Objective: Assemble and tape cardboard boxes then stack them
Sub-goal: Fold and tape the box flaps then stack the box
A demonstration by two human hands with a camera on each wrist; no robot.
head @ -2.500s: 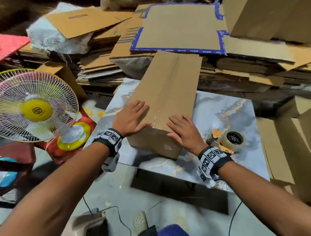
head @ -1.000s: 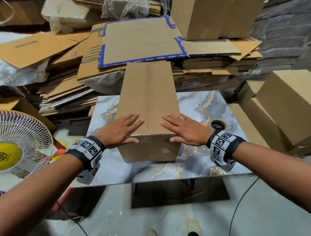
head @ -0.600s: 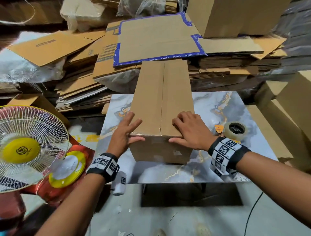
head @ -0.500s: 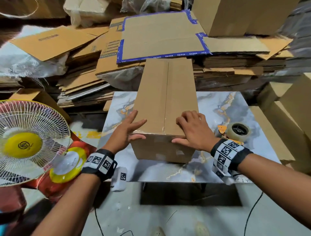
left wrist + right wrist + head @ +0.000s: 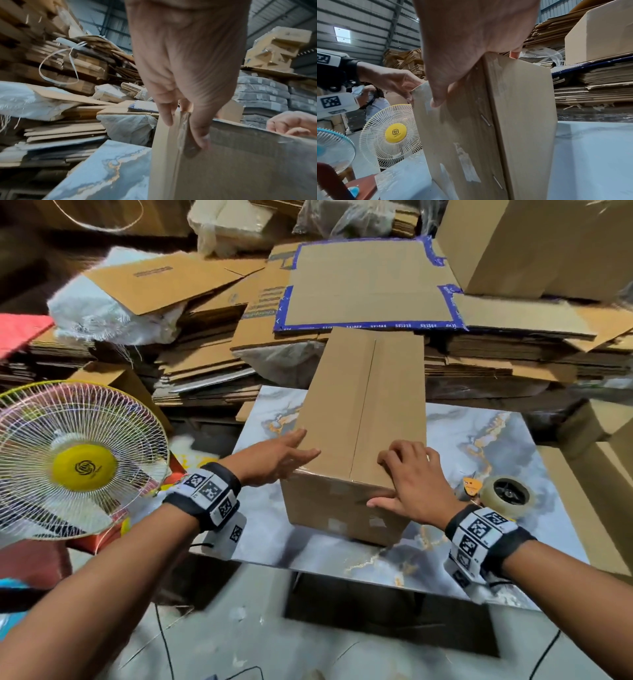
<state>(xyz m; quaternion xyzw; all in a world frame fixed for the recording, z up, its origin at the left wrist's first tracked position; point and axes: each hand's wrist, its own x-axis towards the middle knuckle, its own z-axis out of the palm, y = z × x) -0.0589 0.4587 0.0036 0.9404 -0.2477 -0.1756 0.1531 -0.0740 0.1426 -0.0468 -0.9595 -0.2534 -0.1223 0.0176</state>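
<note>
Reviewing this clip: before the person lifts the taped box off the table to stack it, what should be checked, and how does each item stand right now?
1. Top flaps of the box closed flat: ok.
2. Tape along the top seam: cannot tell; clear tape shows only at the near edge.
3. Left hand at the near left corner, fingers straight: ok.
4. Right hand curled over the near right edge, thumb on the front face: ok.
5. Tape dispenser on the table apart from the box: ok.
6. Free spot on the stack: cannot tell.
</note>
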